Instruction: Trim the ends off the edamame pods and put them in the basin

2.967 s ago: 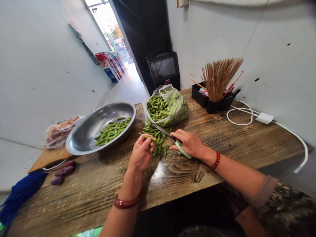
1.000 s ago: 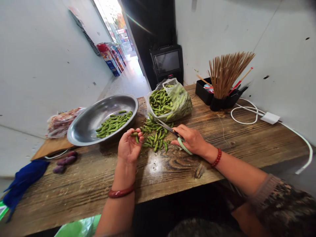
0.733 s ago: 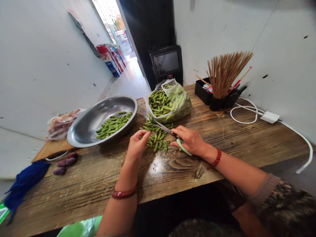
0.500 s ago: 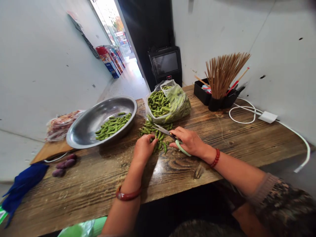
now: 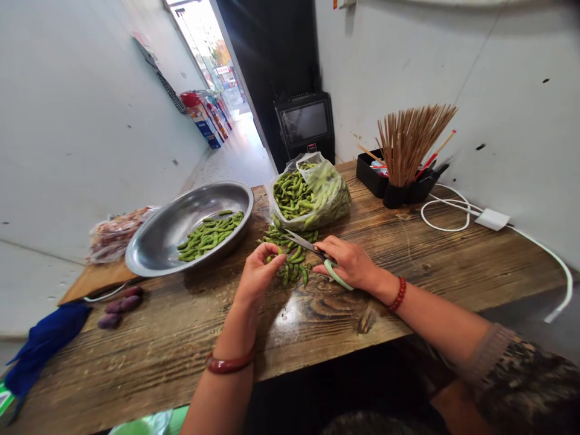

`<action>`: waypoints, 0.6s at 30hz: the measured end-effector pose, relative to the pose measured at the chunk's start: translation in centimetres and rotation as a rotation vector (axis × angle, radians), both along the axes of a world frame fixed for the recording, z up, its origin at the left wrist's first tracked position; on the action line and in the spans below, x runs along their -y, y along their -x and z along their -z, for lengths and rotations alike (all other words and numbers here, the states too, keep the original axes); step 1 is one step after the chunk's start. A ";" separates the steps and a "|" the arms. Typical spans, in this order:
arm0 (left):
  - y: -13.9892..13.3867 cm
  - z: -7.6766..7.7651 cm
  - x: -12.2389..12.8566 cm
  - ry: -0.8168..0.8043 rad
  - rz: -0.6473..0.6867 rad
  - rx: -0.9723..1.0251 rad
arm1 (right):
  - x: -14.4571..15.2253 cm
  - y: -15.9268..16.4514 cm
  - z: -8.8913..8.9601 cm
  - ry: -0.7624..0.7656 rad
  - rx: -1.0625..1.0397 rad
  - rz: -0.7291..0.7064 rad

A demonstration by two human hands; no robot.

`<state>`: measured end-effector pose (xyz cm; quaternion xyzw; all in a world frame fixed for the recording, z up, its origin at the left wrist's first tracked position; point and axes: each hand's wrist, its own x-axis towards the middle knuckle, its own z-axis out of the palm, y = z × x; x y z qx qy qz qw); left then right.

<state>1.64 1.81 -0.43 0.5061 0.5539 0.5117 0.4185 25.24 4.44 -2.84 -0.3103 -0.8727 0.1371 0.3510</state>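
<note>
My right hand (image 5: 345, 261) grips a pair of scissors (image 5: 302, 241) with pale green handles, its blades pointing left over a loose heap of edamame pods (image 5: 295, 266) on the wooden table. My left hand (image 5: 259, 270) is closed at the fingertips around an edamame pod (image 5: 277, 252), close to the scissor tips. Behind the heap stands a clear plastic bag (image 5: 333, 202) full of green pods. To the left, a wide steel basin (image 5: 156, 241) holds more pods in a layer on its right side.
Purple tubers (image 5: 121, 306) and a blue cloth (image 5: 48, 338) lie on the table's left, near a bagged pack (image 5: 118, 234). Brown skewers (image 5: 408, 145) stand in a black holder (image 5: 372, 175) at the back right, beside a white cable (image 5: 446, 225). A green container (image 5: 136, 428) shows below the front edge.
My left hand has shifted slightly left and up, with its fingers now pinching a pod. The right hand with the scissors stays nearly in place. The whole view has shifted a little.
</note>
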 end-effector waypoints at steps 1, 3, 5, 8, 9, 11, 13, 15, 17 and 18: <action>-0.2 -0.2 0.2 0.027 0.028 0.074 | 0.0 0.0 -0.1 0.004 0.008 -0.003; -0.6 -0.4 0.5 0.057 0.068 0.166 | 0.2 0.0 -0.2 0.012 0.027 -0.012; -0.9 -0.5 0.7 0.071 0.069 0.179 | 0.3 0.1 -0.4 0.024 0.047 -0.028; -1.2 -0.5 0.8 0.086 0.042 0.164 | 0.4 0.1 -0.5 0.036 0.058 -0.045; -1.3 -0.5 0.8 0.085 0.035 0.166 | 0.4 0.1 -0.5 0.041 0.058 -0.047; -1.4 -0.6 0.9 0.072 0.029 0.170 | 0.4 0.1 -0.6 0.049 0.058 -0.051; -1.4 -0.6 0.9 0.051 0.035 0.152 | 0.4 0.1 -0.6 0.057 0.064 -0.061; -1.5 -0.7 0.9 0.022 0.046 0.115 | 0.4 0.1 -0.5 0.060 0.072 -0.070; -1.6 -0.7 0.8 -0.016 0.071 0.074 | 0.4 0.1 -0.5 0.063 0.077 -0.073; -1.7 -0.7 0.8 -0.034 0.091 0.053 | 0.4 0.1 -0.5 0.065 0.078 -0.074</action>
